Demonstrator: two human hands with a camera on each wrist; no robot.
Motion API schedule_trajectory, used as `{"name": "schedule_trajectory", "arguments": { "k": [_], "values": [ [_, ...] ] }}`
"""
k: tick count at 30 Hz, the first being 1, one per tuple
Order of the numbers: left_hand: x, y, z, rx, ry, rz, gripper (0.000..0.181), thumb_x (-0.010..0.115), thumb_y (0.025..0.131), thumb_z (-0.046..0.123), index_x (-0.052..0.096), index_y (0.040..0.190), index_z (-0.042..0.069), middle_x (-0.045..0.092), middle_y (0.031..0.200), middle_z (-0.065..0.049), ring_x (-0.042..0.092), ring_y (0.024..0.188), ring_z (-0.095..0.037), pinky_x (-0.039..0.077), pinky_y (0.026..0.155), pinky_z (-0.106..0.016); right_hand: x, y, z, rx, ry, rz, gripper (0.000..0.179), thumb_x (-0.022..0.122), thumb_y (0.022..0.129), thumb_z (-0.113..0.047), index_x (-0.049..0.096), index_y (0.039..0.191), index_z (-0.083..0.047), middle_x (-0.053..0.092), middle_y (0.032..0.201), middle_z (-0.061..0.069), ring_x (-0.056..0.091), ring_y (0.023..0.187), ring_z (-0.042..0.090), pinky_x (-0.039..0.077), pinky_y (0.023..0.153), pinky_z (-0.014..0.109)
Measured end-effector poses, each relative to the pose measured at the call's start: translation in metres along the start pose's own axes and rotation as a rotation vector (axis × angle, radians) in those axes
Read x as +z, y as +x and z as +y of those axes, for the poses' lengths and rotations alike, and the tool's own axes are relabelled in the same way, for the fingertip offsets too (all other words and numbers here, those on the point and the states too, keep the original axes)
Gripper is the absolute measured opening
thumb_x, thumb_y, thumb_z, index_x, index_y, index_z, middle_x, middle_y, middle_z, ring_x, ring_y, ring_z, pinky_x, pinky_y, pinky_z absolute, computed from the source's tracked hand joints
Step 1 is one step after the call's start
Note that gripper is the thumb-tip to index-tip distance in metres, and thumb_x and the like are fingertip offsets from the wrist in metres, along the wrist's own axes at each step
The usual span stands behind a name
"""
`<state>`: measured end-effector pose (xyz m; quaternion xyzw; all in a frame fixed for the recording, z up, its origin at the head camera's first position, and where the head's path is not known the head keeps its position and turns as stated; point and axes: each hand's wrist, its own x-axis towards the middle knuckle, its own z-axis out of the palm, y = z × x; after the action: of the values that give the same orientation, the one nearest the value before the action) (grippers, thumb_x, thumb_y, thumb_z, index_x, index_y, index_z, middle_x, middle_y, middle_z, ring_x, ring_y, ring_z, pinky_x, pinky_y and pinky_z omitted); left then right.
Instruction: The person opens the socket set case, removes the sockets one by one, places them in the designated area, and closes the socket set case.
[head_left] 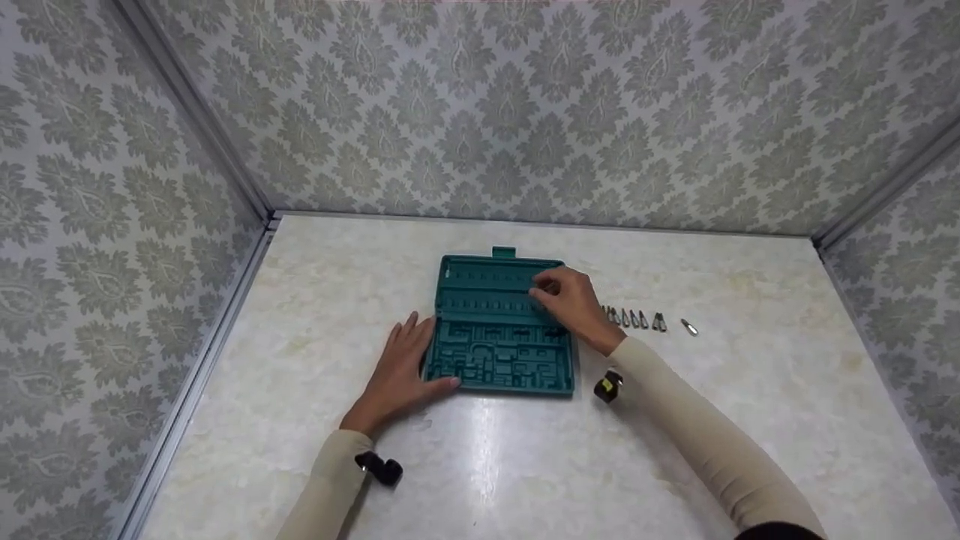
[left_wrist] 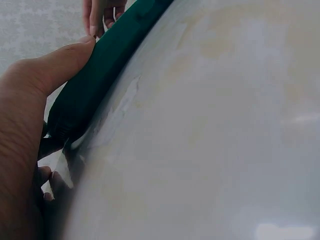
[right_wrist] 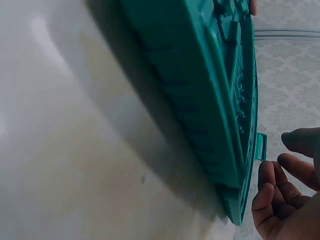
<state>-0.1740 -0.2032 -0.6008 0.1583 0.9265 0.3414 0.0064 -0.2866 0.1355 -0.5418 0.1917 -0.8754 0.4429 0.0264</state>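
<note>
A teal plastic case (head_left: 504, 307) lies unfolded on the table, its moulded recesses facing up. My left hand (head_left: 405, 371) rests at its near left corner, fingers spread along the left side. Its straight thumb (left_wrist: 72, 57) lies on the near rim in the left wrist view. Over the right part of the lid is my right hand (head_left: 568, 296). In the right wrist view, thumb and index tips of the right hand (right_wrist: 292, 187) stand apart, other fingers loosely bent. Nothing shows between them. Small metal bits (head_left: 634, 319) lie in a row to the right, partly hidden by that hand.
One lone bit (head_left: 689, 327) lies farther right. A latch tab (head_left: 504, 252) sticks out from the case's far edge. Patterned wall panels (head_left: 480, 112) close off the back and both sides of the pale marbled table (head_left: 300, 300).
</note>
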Motion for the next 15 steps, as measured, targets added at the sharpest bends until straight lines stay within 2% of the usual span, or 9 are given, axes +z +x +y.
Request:
{"name": "schedule_trajectory", "arguments": {
  "k": [9,15],
  "values": [
    [-0.001,-0.003,0.002,-0.035,-0.001,0.002,0.124,0.075,0.086,0.080,0.022,0.178,0.014,0.026,0.182,-0.008,0.004,0.172,-0.028,0.001,0.138,-0.051,0.024,0.022,-0.013,-0.042,0.025,-0.063,0.028,0.074,0.107,-0.015,0.077,0.130,0.001,0.077,0.119,0.012,0.073,0.105,0.026,0.061,0.095,0.049],
    [-0.001,-0.003,0.004,-0.018,-0.007,0.003,0.124,0.075,0.086,0.078,0.022,0.177,0.014,0.026,0.182,-0.008,0.005,0.172,-0.028,0.001,0.138,-0.050,0.033,0.036,-0.017,-0.069,0.023,-0.072,0.030,0.074,0.108,-0.016,0.076,0.131,0.004,0.075,0.120,0.015,0.072,0.106,0.028,0.061,0.097,0.049]
  ]
}}
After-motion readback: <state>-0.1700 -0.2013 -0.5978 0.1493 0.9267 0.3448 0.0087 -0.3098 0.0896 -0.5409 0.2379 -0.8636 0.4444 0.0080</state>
